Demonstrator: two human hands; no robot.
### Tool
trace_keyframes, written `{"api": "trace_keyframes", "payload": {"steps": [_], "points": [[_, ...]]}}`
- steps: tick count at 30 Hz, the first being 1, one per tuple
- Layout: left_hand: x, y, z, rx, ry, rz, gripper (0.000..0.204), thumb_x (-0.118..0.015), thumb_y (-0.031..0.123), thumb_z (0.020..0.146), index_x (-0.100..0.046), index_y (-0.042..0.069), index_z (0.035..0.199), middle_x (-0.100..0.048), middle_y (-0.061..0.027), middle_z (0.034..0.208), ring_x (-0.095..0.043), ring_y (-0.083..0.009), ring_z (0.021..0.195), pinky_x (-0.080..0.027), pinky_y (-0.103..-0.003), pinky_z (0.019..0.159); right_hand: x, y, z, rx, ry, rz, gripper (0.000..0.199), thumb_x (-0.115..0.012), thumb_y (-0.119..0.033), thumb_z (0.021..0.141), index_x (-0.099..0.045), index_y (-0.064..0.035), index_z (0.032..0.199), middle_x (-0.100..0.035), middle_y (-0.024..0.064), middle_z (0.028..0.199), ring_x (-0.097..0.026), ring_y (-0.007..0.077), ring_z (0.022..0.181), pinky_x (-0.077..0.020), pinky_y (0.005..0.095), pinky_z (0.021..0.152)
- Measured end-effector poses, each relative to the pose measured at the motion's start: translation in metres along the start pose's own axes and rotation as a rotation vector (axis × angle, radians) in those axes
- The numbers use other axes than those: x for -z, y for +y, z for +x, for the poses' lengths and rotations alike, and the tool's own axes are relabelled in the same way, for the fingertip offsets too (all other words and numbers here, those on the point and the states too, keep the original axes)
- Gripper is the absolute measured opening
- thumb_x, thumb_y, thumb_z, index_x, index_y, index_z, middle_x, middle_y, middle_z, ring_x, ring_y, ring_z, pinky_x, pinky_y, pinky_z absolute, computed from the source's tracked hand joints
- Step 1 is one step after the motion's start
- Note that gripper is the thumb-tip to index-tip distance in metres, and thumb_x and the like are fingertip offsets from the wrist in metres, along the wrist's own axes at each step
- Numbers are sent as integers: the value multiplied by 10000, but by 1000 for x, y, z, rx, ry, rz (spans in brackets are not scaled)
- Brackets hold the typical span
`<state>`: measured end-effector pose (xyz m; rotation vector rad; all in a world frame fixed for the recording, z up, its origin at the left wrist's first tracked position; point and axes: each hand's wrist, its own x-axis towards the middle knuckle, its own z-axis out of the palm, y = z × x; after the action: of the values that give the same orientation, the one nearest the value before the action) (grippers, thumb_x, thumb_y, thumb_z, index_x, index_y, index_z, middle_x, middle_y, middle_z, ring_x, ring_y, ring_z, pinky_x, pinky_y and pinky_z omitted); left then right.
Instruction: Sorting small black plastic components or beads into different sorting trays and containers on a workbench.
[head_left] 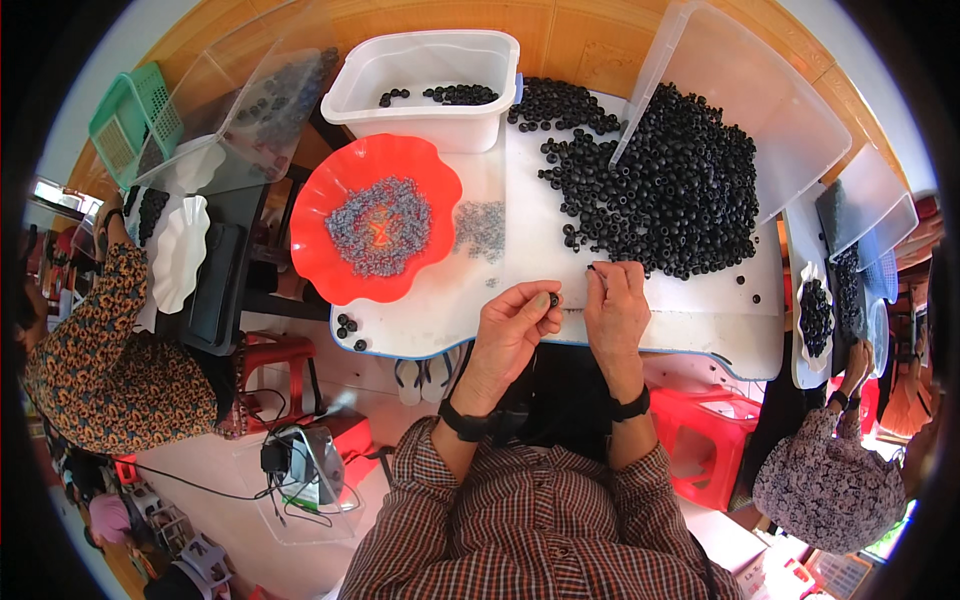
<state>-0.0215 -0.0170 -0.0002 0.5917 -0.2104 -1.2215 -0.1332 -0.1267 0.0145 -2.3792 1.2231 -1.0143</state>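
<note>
Red dish (pixel 330 200): wavy-rimmed, left of your hands, carrying a heap of small grey parts (pixel 380 225); these look light and loose, so pinch one at a time.
Left hand (pixel 510 330): your fingers are curled closed, pinching one small black ring (pixel 553 299) between thumb and fingertip, just above the white table (pixel 700 310) edge.
Black ring: looks light, stiff and smooth, likely to roll or slip; grip it by its outer rim.
Right hand (pixel 615 305): fingertips pressed together on something thin and dark; you cannot tell what it is.
Black pile (pixel 670 190): loose rings, beyond your right hand; they will scatter if nudged.
</note>
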Motion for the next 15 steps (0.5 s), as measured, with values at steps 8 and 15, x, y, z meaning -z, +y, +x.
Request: {"api": "trace_keyframes", "payload": {"steps": [8, 15], "points": [[-10, -2, 0, -20, 50, 178, 254, -558, 54, 974, -628, -22, 1206, -661, -61, 953, -630, -121, 793, -539, -252, 732, 20, -18, -6, -74, -140, 326, 108, -626, 0, 871, -640, 4, 978, -622, 138, 894, -628, 245, 701, -494, 331, 618], [-11, -3, -2, -41, 48, 205, 253, -553, 52, 975, -632, -16, 1205, -668, -64, 884, -627, -113, 775, -539, -245, 715, 23, -29, -8, -74, -158, 471, 119, -625, 27, 875, -641, 18, 993, -619, 115, 885, -611, 180, 692, -484, 278, 612]]}}
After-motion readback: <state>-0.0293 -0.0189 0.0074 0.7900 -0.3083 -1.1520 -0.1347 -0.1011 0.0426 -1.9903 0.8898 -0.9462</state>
